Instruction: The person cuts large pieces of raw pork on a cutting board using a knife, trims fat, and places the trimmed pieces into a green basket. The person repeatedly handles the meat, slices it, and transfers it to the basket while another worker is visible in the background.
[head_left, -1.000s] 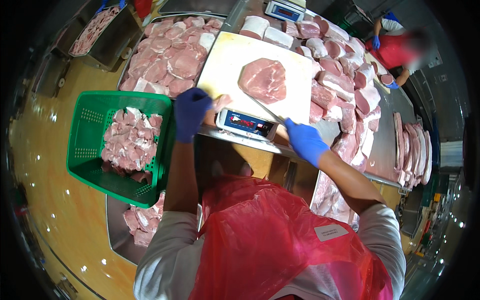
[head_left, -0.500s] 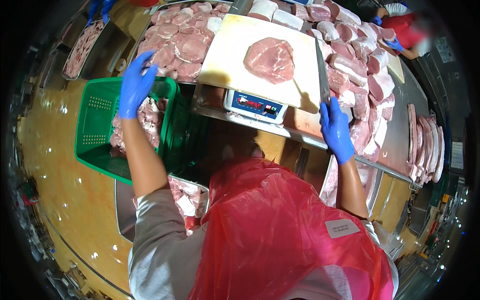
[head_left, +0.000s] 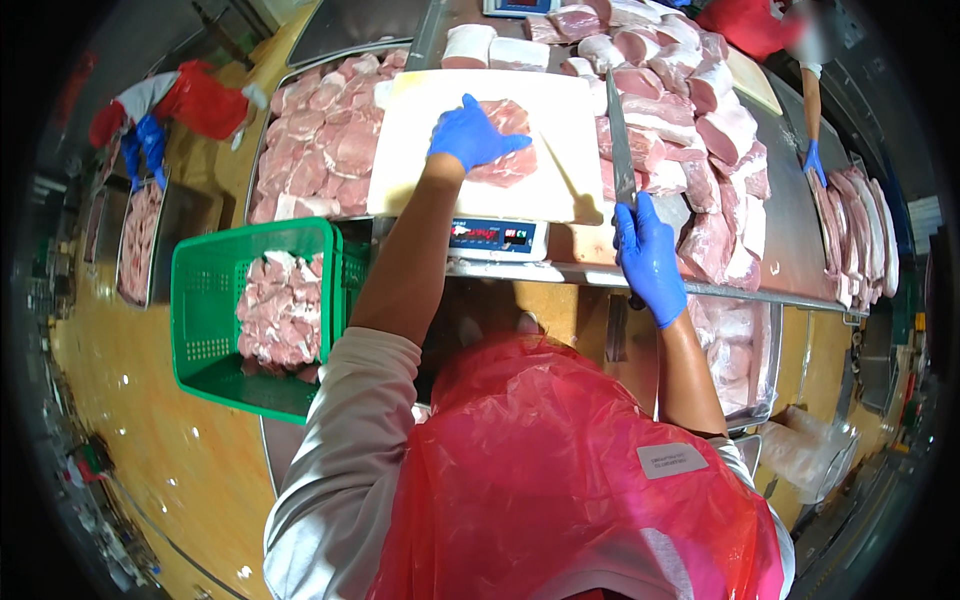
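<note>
On the white cutting board (head_left: 415, 170) lies a round slice of raw meat (head_left: 518, 170). My left hand (head_left: 472, 137), in a blue glove, rests over the slice's left part with its fingers apart. The hand covers that side of the meat. My right hand (head_left: 652, 262), also blue-gloved, is wrapped round the handle of a long knife (head_left: 620, 145). Its blade points away from me, along the board's right edge. A digital scale (head_left: 493, 240) with a lit display sits under the board's near edge.
Left of the board, a metal tray (head_left: 252, 180) holds many meat slices (head_left: 335, 140). A green crate (head_left: 200, 385) with meat trimmings (head_left: 280, 315) stands nearer me. Large meat pieces (head_left: 725, 135) are piled at right. Co-workers in red stand far left (head_left: 210, 100) and far right (head_left: 745, 28).
My left hand has moved right, from above the green crate onto the meat slice. My right hand still holds the knife. The whole view has shifted.
</note>
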